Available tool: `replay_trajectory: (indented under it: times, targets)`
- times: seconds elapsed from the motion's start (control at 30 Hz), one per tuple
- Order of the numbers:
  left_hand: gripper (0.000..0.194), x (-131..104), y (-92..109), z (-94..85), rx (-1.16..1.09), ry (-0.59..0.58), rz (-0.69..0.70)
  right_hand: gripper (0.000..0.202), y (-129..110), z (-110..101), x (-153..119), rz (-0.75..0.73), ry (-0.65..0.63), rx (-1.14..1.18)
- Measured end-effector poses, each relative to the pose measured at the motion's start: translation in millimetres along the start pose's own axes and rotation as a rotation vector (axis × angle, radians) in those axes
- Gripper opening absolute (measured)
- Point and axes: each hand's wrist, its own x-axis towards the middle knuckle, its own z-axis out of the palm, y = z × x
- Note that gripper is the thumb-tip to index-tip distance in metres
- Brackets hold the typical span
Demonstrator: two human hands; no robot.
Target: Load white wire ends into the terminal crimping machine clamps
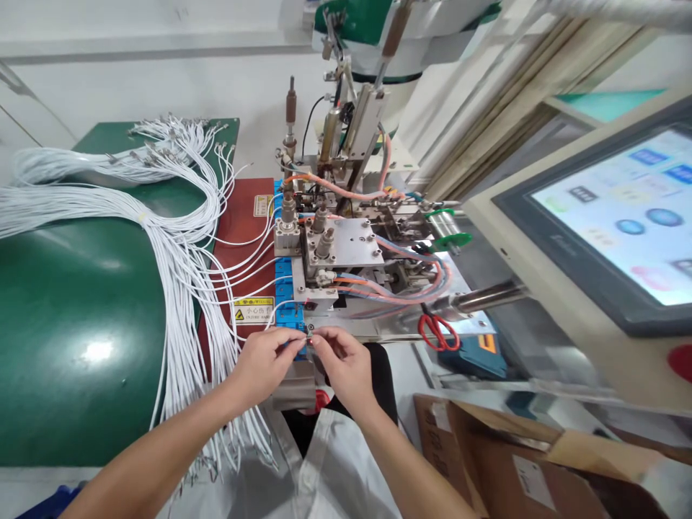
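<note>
White cables (pixel 181 288) are spread over a green table (pixel 81 324), some led across a red board (pixel 238 216) to blue blocks (pixel 283 270). Near the closest block, a small piece (pixel 310 336), too tiny to be identified, is pinched by the fingertips of the left hand (pixel 267 360) and right hand (pixel 346 366). Red scissors (pixel 439 334) are seen by the machine (pixel 349 241), then a lit screen (pixel 621 216).

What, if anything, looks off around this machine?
The red scissors: their handles appear to jut past the near edge of the machine, where they could get knocked. White cables also droop off the green table, though that may be normal. No spill or damage visible.
</note>
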Motion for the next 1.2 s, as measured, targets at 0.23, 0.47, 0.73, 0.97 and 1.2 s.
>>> replay_trajectory:
  times: [0.23,0.47,0.73,0.97,1.2]
  targets:
    - [0.018,-0.4,0.2,1.1,-0.001,0.003,-0.008,0.015,-1.7,0.8,-1.8,-0.098,-0.029,-0.128]
    - [0.019,6.1,-1.0,-13.3,0.123,-0.041,-0.014,0.018,0.2,-1.8,5.6,-0.337,-0.026,-0.447]
    - [0.025,4.2,-9.6,-16.0,0.306,-0.084,0.104,0.014,10.1,-5.6,15.8,-0.358,-0.181,-0.624]
    - [0.022,1.4,-5.5,-10.9,0.540,-0.088,0.066,0.014,2.8,-5.2,19.2,-0.210,-0.201,-0.645]
    - [0.021,-0.3,-2.2,-2.8,0.763,-0.114,0.033,0.016,8.0,-7.4,24.0,-0.135,-0.272,-0.566]
